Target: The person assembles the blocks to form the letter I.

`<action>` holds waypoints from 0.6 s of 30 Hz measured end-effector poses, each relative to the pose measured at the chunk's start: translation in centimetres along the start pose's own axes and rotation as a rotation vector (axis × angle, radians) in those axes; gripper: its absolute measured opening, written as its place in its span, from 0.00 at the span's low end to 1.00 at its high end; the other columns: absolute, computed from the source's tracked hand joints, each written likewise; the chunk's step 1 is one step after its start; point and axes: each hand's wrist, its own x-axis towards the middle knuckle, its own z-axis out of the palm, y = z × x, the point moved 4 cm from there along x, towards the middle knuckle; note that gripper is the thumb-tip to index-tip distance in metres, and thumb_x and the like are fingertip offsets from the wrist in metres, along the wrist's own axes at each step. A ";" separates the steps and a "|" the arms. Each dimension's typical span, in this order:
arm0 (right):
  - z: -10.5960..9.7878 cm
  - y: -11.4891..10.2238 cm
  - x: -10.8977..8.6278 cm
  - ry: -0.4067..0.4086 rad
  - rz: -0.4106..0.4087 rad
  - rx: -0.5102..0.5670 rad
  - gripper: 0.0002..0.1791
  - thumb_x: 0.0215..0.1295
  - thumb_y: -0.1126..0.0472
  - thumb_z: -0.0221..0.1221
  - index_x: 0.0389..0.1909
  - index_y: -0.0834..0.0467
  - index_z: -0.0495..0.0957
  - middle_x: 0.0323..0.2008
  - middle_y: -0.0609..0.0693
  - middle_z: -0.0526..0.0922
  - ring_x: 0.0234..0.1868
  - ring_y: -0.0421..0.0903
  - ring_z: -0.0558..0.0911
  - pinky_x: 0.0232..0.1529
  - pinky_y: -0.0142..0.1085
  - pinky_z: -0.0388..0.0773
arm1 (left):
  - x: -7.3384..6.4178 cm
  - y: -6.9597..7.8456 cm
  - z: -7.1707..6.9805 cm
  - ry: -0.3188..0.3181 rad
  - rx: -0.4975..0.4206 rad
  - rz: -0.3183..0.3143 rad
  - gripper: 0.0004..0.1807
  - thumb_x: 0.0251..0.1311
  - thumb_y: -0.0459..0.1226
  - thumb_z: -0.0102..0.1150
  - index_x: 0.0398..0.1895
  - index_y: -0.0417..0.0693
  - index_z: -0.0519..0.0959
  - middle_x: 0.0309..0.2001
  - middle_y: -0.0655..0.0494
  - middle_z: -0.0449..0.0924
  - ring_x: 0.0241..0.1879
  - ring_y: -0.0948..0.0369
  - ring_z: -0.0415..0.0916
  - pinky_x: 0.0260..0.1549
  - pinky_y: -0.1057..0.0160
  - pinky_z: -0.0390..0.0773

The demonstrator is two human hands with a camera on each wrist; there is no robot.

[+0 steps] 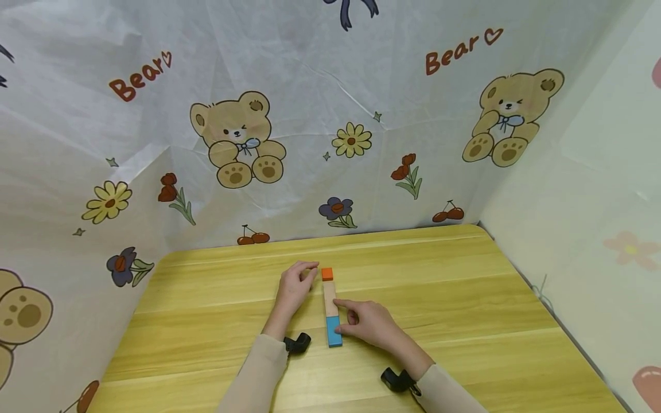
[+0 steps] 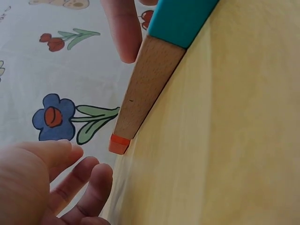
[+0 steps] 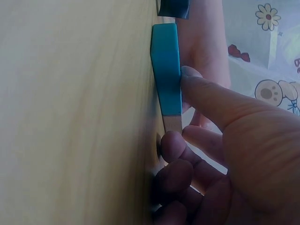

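- Lying flat near the middle of the wooden bench (image 1: 465, 298): one row of three blocks set end to end, long axis running straight away from the person.
- Counting from the near end: one blue block (image 1: 333, 331), one plain wood block (image 1: 329, 297), one small orange block (image 1: 327, 273). Three blocks, one of each colour.
- Resting just right of the row: right hand (image 1: 369, 324), nearer to the blue end. Fingers (image 3: 206, 91) loosely spread, not clamped; index tip pressing on the blue block's side, thumb lower down beside the blue-to-wood joint, seemingly touching the row.
- Sitting just left of the far end: left hand (image 1: 294, 287), nearer to the orange block. Fingers (image 2: 89, 180) relaxed and slightly apart, holding nothing; fingertips just beside the orange block, a narrow gap visible in the left wrist view.
- Flanking the row, then: one hand on each side, the blocks lying between them, the right one at the near end, the left one at the far end.
- Strapped at each wrist: one black camera mount, two in all, above pale sleeves.
- Hanging behind and to the sides of the bench: a white printed sheet (image 1: 310, 86) with bears, flowers, cherries and the word "Bear".
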 end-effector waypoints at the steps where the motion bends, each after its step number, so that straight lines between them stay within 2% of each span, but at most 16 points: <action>1: 0.0 0.0 0.0 0.001 -0.001 -0.002 0.34 0.66 0.41 0.71 0.71 0.47 0.79 0.22 0.35 0.74 0.21 0.32 0.67 0.26 0.29 0.61 | -0.1 0.1 -0.1 0.000 -0.002 -0.007 0.14 0.78 0.44 0.60 0.59 0.56 0.88 0.41 0.57 0.87 0.22 0.58 0.78 0.20 0.64 0.72; 6: -0.1 0.1 0.2 0.013 -0.002 -0.002 0.33 0.69 0.41 0.68 0.72 0.45 0.78 0.24 0.35 0.75 0.22 0.32 0.69 0.28 0.29 0.65 | -0.2 1.0 -0.6 0.003 0.012 0.000 0.14 0.78 0.45 0.60 0.58 0.58 0.88 0.38 0.50 0.87 0.21 0.58 0.79 0.18 0.63 0.71; 11: -0.3 0.2 0.1 0.019 -0.009 0.031 0.32 0.72 0.42 0.66 0.73 0.47 0.77 0.26 0.36 0.77 0.24 0.32 0.71 0.29 0.30 0.67 | -0.4 1.6 -1.1 -0.005 0.070 -0.001 0.14 0.78 0.45 0.59 0.59 0.59 0.88 0.36 0.48 0.86 0.17 0.61 0.74 0.16 0.63 0.70; 15: -0.8 0.5 0.1 0.013 -0.006 0.116 0.30 0.76 0.46 0.64 0.75 0.49 0.75 0.30 0.38 0.80 0.25 0.33 0.72 0.29 0.30 0.69 | -0.5 1.8 -1.9 0.018 0.152 0.006 0.14 0.77 0.45 0.60 0.59 0.60 0.88 0.44 0.54 0.89 0.18 0.62 0.72 0.19 0.63 0.71; 18: -1.4 0.9 0.0 0.024 0.006 0.169 0.30 0.77 0.50 0.63 0.76 0.51 0.73 0.31 0.41 0.81 0.25 0.35 0.72 0.28 0.30 0.69 | -0.6 1.7 -2.6 0.051 0.217 0.013 0.14 0.77 0.47 0.61 0.58 0.61 0.88 0.51 0.58 0.90 0.26 0.64 0.77 0.25 0.63 0.74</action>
